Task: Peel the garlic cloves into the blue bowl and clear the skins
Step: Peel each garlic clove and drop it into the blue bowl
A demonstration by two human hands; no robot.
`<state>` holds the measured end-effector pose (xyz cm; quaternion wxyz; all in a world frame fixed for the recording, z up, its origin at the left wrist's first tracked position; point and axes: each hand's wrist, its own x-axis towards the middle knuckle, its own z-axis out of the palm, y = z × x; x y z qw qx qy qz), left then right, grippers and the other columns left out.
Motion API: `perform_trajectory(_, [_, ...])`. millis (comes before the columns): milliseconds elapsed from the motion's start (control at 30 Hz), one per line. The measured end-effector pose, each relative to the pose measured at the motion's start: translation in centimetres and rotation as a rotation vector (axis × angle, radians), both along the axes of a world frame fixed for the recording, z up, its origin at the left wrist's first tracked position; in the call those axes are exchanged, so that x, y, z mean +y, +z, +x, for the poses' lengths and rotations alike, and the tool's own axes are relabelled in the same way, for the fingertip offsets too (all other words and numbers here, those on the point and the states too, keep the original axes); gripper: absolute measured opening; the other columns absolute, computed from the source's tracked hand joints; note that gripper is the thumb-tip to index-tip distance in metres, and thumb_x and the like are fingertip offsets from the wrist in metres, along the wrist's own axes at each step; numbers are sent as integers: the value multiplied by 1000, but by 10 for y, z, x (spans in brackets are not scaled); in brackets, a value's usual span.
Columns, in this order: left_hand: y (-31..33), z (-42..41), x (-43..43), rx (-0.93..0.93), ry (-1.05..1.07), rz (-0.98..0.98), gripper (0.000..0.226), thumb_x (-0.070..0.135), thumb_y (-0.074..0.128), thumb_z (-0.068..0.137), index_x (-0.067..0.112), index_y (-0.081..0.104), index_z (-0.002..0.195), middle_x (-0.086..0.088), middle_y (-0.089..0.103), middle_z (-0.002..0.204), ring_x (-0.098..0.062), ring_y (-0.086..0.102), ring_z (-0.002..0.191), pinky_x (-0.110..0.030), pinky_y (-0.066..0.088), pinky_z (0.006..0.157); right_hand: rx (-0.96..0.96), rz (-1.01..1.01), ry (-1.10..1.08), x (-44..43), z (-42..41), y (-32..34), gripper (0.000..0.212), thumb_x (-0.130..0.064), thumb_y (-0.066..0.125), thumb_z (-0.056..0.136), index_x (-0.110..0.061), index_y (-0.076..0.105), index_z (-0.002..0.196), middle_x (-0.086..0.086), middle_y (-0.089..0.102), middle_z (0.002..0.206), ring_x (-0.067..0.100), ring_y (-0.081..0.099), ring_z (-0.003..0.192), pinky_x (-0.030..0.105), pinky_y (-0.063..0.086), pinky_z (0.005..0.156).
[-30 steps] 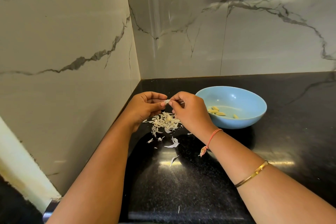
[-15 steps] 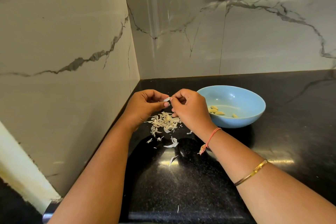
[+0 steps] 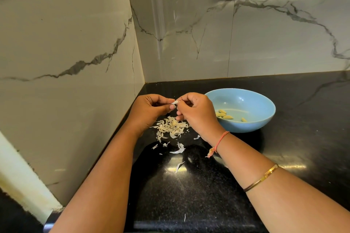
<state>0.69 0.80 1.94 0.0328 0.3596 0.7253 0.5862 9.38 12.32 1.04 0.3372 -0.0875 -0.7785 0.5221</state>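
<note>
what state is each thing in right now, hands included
left hand, pinches the garlic clove
right hand, pinches the same clove
garlic clove, held between both hands, mostly hidden
blue bowl, upright, holds a few peeled cloves
skin pile, loose on the counter, not yet cleared

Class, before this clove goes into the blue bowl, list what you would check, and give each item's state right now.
1. Left hand and right hand both pinch the clove: ok.
2. Clove fully peeled: cannot tell; white skin shows between the hands.
3. Bowl upright beside the right hand: ok.
4. Only peeled cloves in bowl: ok.
5. Skins cleared off the counter: not ok, piled under the hands.
</note>
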Motion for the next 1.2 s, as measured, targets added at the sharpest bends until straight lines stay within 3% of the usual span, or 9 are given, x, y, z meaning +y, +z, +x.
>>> perform_trajectory(133, [0,-1,-1,-39,-18,13,17,7,72,77,23,72,80,10,73,79,-9,68,81,-19,55,73,0,60,-1,1,-1,0,12,-11,55,91,-5,65,89,-2,61,66,6,62,52,35,59,64])
perform_trajectory(400, [0,0,0,-102,-35,8,13,7,69,80,20,72,82,0,73,83,-10,69,78,-19,55,70,-4,139,-18,4,-2,-3,12,-13,52,93,-9,63,89,-7,59,68,1,60,53,30,59,62])
perform_trajectory(600, [1,1,-1,-225,-69,32,12,6,66,82,15,72,86,1,73,75,-6,67,70,-20,55,68,-4,131,-18,4,-4,-4,12,-14,52,93,-11,62,89,-7,59,68,-2,59,51,28,57,61])
perform_trajectory(700, [2,3,-1,-387,-105,80,11,4,62,84,11,70,87,0,71,69,-6,65,65,-19,56,66,2,97,-1,5,-4,-3,12,-14,52,93,-11,62,90,-5,60,69,0,60,52,26,56,61])
perform_trajectory(833, [3,9,5,-748,-186,217,13,0,54,88,6,65,85,-2,67,63,-6,63,56,-17,55,60,16,80,-4,6,-4,-3,11,-12,52,93,-10,63,90,-4,60,71,0,59,53,17,53,57])
perform_trajectory(933, [3,10,6,-887,-219,261,15,0,53,89,6,66,84,-4,67,65,-6,63,56,-19,55,62,12,77,-11,6,-5,-3,11,-13,53,93,-8,63,91,-3,61,72,1,59,54,15,52,57])
perform_trajectory(1033, [3,10,6,-808,-188,234,13,1,55,88,7,66,87,-3,69,67,-6,65,59,-19,55,63,13,57,-25,5,-5,-5,12,-13,52,92,-8,63,90,-4,61,69,1,59,52,21,54,59])
perform_trajectory(1200, [1,10,7,-509,3,139,19,0,63,84,18,69,89,0,70,84,-10,63,77,-23,52,72,1,85,-89,3,-5,-6,14,-16,52,93,-8,62,87,-1,61,68,9,62,58,31,57,64])
